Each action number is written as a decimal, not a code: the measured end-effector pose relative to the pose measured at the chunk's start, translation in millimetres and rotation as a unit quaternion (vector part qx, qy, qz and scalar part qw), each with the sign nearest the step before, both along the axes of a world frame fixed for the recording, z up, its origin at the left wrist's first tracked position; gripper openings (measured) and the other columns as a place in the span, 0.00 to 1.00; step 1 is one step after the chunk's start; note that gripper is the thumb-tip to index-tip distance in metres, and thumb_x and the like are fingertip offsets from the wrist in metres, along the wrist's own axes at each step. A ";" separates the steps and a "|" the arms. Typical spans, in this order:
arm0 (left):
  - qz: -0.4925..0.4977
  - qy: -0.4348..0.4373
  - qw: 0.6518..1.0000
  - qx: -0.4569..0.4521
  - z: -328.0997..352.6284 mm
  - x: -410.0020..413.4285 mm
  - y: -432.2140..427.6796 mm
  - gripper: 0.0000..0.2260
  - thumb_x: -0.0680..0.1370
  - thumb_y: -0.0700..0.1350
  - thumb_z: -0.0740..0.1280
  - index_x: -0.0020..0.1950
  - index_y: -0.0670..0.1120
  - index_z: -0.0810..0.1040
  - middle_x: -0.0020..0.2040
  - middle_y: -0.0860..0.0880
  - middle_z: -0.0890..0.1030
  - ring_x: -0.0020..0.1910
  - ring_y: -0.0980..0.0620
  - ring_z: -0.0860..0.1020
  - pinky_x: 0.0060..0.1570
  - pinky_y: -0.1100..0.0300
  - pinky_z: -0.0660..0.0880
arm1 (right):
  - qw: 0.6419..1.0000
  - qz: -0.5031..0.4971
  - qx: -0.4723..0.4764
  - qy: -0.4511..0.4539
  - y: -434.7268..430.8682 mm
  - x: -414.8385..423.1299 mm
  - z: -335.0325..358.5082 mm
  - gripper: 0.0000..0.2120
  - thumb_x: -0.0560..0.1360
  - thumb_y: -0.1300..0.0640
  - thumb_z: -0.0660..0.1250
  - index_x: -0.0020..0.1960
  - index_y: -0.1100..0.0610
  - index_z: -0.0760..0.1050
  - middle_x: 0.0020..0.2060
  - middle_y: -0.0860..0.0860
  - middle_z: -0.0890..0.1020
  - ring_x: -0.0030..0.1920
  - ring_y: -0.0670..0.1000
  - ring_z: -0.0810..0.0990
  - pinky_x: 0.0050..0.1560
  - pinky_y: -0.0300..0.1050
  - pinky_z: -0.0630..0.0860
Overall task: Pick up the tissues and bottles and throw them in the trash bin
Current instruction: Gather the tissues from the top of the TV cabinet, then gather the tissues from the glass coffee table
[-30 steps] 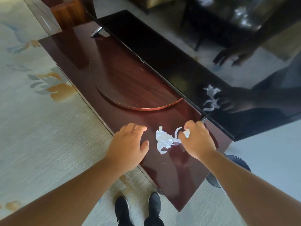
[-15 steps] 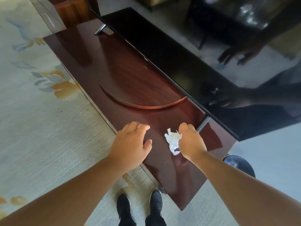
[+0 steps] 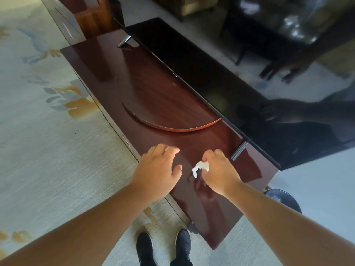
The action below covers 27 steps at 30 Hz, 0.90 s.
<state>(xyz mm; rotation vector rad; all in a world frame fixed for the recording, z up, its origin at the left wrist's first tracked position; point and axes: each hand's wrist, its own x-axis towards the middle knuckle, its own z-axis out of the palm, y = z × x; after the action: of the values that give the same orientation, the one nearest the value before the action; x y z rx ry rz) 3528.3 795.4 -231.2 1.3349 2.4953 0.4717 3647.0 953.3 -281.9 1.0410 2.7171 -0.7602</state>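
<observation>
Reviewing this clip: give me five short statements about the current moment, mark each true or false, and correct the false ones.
1. The right hand grips a crumpled white tissue. True.
2. The left hand holds a bottle. False: it holds nothing, and its fingers lie at the front edge of the wooden stand.
3. The tissue is in the trash bin. False: it is in the right hand, over the stand.
4. The trash bin stands on the floor by the stand's end, partly hidden by the right forearm. True.
5. A television stands on the stand beyond the hands. True.
</observation>
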 end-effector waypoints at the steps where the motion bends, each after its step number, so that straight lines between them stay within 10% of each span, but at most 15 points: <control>1: 0.001 0.000 1.000 0.000 0.1 0.4 -1.0 0.20 0.77 0.53 0.61 0.68 0.50 0.68 0.62 0.50 0.73 0.60 0.50 0.70 0.59 0.53 0.70 | 1.000 0.005 -0.003 -0.003 -2.9 0.7 -0.7 0.08 0.72 0.63 0.63 0.48 0.53 0.70 0.47 0.50 0.68 0.44 0.54 0.74 0.40 0.43 0.69; 12: 0.042 0.023 0.999 0.024 25.5 4.1 -6.7 0.20 0.77 0.54 0.60 0.68 0.51 0.68 0.63 0.52 0.72 0.61 0.52 0.69 0.61 0.55 0.68 | 0.993 0.074 0.012 0.093 -10.4 -11.3 40.1 0.11 0.69 0.69 0.59 0.38 0.54 0.73 0.37 0.47 0.72 0.35 0.52 0.72 0.32 0.41 0.63; 19: 0.118 0.060 0.990 0.043 55.2 -1.9 -31.7 0.20 0.77 0.53 0.59 0.68 0.51 0.68 0.63 0.51 0.72 0.61 0.51 0.69 0.61 0.58 0.65 | 0.985 0.129 -0.011 0.112 -27.9 -48.3 71.8 0.13 0.73 0.50 0.61 0.31 0.50 0.62 0.35 0.47 0.71 0.37 0.50 0.71 0.38 0.45 0.65; 27: 0.247 0.105 0.963 0.014 93.3 -7.7 -123.5 0.19 0.77 0.52 0.60 0.67 0.51 0.69 0.64 0.50 0.71 0.63 0.49 0.69 0.62 0.54 0.67 | 0.948 0.286 -0.014 0.138 -94.7 -98.4 105.9 0.11 0.74 0.66 0.55 0.41 0.56 0.73 0.41 0.49 0.74 0.36 0.48 0.72 0.36 0.39 0.66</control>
<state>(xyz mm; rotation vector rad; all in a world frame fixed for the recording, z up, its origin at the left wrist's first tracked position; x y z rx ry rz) 3520.6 671.9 -137.9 0.7898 3.0147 0.4858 3548.7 858.6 -176.0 0.1071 2.9825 -0.8712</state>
